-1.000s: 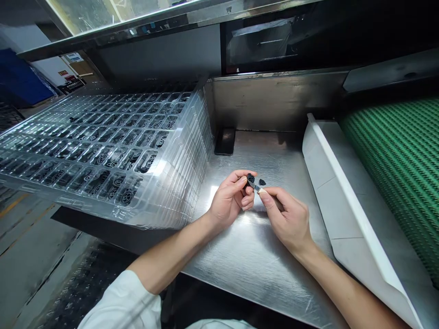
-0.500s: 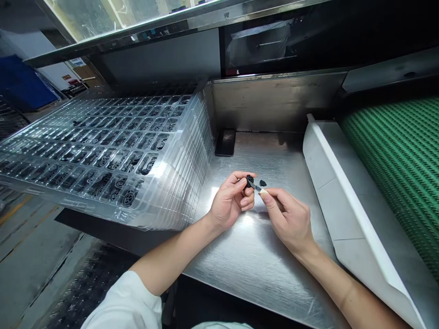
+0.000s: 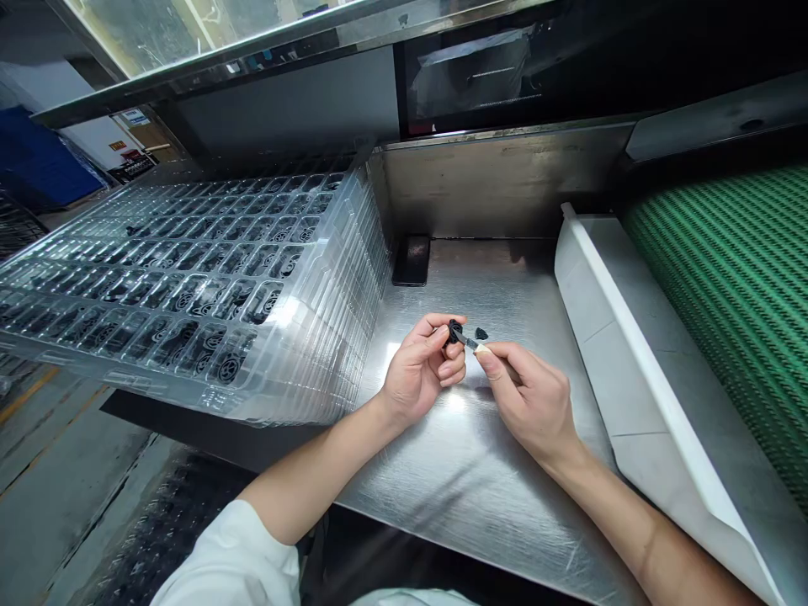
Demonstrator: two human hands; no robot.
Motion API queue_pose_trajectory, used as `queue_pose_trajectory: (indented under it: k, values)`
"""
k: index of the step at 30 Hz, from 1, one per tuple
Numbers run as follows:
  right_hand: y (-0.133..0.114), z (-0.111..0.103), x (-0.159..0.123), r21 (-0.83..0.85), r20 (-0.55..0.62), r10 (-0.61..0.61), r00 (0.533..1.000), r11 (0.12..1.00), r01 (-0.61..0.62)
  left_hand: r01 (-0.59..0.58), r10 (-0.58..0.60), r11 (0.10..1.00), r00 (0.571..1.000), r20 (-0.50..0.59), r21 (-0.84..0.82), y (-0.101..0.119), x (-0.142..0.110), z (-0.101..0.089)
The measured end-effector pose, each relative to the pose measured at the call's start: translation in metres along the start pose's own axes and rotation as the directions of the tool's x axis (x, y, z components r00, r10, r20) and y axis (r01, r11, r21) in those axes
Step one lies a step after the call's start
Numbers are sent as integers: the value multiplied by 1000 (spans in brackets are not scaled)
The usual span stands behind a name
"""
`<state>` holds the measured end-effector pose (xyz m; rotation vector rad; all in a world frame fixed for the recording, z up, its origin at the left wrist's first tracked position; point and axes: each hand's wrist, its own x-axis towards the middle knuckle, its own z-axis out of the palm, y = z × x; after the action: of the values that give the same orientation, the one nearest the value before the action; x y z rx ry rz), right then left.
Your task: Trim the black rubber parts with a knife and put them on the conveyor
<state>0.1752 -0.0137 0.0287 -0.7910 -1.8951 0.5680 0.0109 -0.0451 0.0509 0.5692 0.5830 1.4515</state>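
My left hand (image 3: 420, 364) pinches a small round black part (image 3: 454, 331) between thumb and fingers above the steel table (image 3: 454, 480). My right hand (image 3: 530, 394) holds a thin pale-tipped metal tool (image 3: 469, 340) between thumb and forefinger. The tool's tip reaches the black part. Just beyond the fingertips, a small black piece (image 3: 481, 333) appears to lie on the steel. The fingers hide part of the round part.
A tall stack of clear plastic trays (image 3: 189, 286) with round black parts in its pockets stands to the left. A dark phone (image 3: 411, 259) lies at the back of the steel top. A white plastic guard (image 3: 631, 353) and green belt (image 3: 725, 286) run along the right.
The whole view has shifted slightly with my head. Both hands stay close to where they were, and the black part is still in my left hand with the tool against it.
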Motion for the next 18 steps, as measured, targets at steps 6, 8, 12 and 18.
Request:
queue_pose_trajectory:
  k: [6, 8, 12, 18]
  values:
    - [-2, 0, 0, -13, 1, -19, 1000, 1000, 19, -4, 4, 1000, 1000, 13, -21, 1, 0, 1]
    - [-2, -1, 0, -25, -8, -21, 1000, 999, 21, 2, -2, 1000, 1000, 6, -17, 2, -1, 1]
    - [-1, -2, 1, -27, -4, -25, 1000, 999, 25, 12, -12, 1000, 1000, -4, -5, 2, -2, 1]
    - [0, -1, 2, -6, 0, -37, 999, 999, 37, 8, -8, 1000, 1000, 15, -16, 1, -2, 2]
